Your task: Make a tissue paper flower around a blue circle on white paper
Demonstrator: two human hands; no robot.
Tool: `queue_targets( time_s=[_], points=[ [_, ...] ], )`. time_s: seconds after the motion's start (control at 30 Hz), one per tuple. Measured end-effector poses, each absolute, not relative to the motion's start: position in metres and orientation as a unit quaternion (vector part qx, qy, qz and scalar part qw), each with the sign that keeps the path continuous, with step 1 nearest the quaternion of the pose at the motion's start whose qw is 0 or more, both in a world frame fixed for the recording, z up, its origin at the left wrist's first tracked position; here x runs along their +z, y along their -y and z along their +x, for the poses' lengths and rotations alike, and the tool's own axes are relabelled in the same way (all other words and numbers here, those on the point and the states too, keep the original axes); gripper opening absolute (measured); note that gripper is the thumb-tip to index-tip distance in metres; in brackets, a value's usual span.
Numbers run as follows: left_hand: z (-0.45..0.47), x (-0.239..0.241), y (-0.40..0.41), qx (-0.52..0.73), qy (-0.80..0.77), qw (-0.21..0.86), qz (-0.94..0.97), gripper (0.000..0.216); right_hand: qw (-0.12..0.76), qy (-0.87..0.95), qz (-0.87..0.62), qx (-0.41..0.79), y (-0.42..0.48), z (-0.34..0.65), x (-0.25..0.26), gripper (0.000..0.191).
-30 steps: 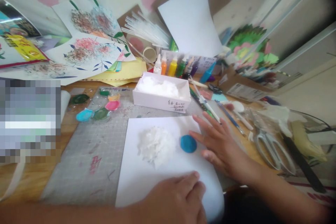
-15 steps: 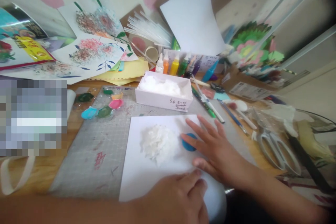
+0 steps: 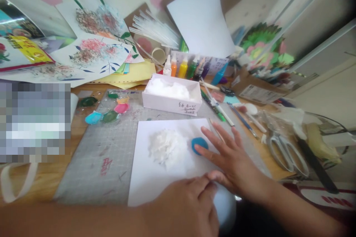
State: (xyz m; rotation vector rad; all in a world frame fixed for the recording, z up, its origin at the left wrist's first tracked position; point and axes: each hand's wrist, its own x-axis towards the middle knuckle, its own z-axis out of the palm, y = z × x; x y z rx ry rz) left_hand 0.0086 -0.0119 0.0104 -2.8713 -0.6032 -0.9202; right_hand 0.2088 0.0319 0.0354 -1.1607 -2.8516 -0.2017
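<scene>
A white paper sheet (image 3: 155, 185) lies on a grey cutting mat (image 3: 111, 155). On the sheet sit a fluffy white clump of clay (image 3: 167, 147) and, to its right, a blue clay ball (image 3: 198, 142). My right hand (image 3: 230, 159) lies flat with its fingers spread, and its fingertips touch the right side of the blue ball. My left hand (image 3: 186, 207) rests on the sheet's near edge with the fingers curled loosely; nothing shows in it. Its fingertips meet my right thumb.
A white box of white clay (image 3: 171, 98) stands behind the sheet, with paint bottles (image 3: 183, 68) beyond. Coloured clay dabs (image 3: 107, 113) lie on the mat's left. Pens (image 3: 219, 109), scissors (image 3: 286, 152) and a cardboard box (image 3: 256, 89) crowd the right. Flower pictures (image 3: 94, 52) lean at the back left.
My right hand has slid left across the sheet until its fingers reached the blue ball. The left hand has stayed on the near edge.
</scene>
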Motion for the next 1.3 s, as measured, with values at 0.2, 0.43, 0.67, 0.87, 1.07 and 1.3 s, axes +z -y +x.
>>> queue_targets(
  time_s=[0.2,0.43,0.67,0.87,1.07,1.3],
  points=[
    [0.006,0.017,0.011,-0.242,0.158,0.025,-0.957,0.018,0.026,0.922,-0.381,-0.062,-0.028,0.218,0.032,0.055],
    [0.004,0.017,0.010,-0.231,0.157,0.014,-0.960,0.018,0.028,0.900,-0.434,-0.028,-0.031,0.226,0.036,0.052],
    [0.002,0.019,0.010,-0.226,0.152,0.017,-0.962,0.020,0.028,0.895,-0.445,-0.004,-0.037,0.223,0.038,0.051],
    [0.003,0.020,0.010,-0.229,0.151,0.014,-0.962,0.022,-0.025,0.924,-0.382,-0.002,-0.035,0.210,0.044,0.055],
    [0.005,0.020,0.010,-0.235,0.160,0.018,-0.959,0.022,-0.021,0.942,-0.332,-0.039,-0.032,0.206,0.040,0.058],
    [0.005,0.019,0.012,-0.228,0.162,0.012,-0.960,0.021,-0.025,0.947,-0.314,-0.071,-0.030,0.203,0.042,0.055]
  ],
)
